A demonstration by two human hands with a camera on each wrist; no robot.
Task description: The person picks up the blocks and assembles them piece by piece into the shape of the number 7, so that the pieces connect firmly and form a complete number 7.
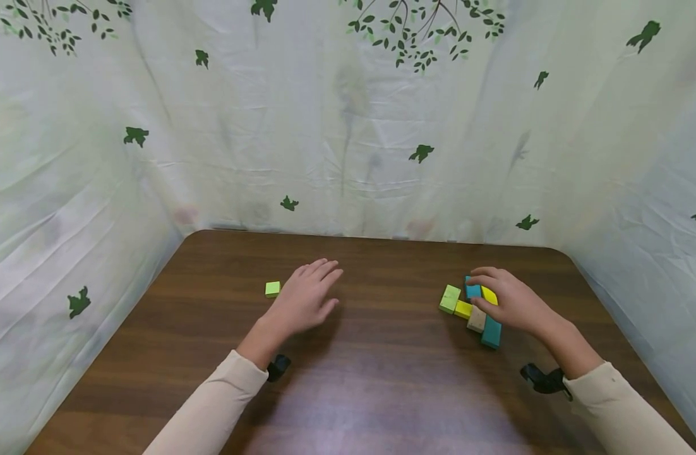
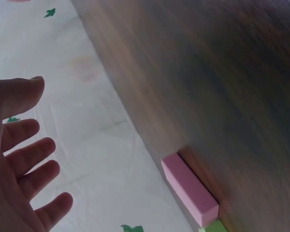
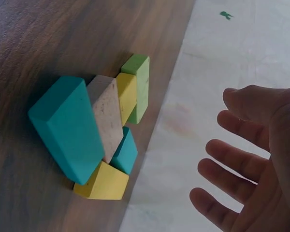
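My left hand [image 1: 302, 298] hovers above the left part of the table with relaxed fingers and nothing held. Beside it lies a light green block [image 1: 272, 289]; in the left wrist view a long pink block [image 2: 191, 189] touches it, hidden behind the hand in the head view. Over a cluster of toy blocks at the right, my right hand [image 1: 513, 302] hangs empty, fingers apart. That group has a large teal block [image 3: 70, 128], a plain wooden block [image 3: 106, 113], a smaller teal block [image 3: 125, 151], a green block [image 3: 141, 84] and yellow blocks [image 3: 106, 182].
The brown wooden table [image 1: 371, 379] extends between the two block groups. A pale cloth curtain [image 1: 325, 126] with green leaf prints surrounds its back and sides. Each wrist wears a small black camera mount, such as the right one [image 1: 544, 379].
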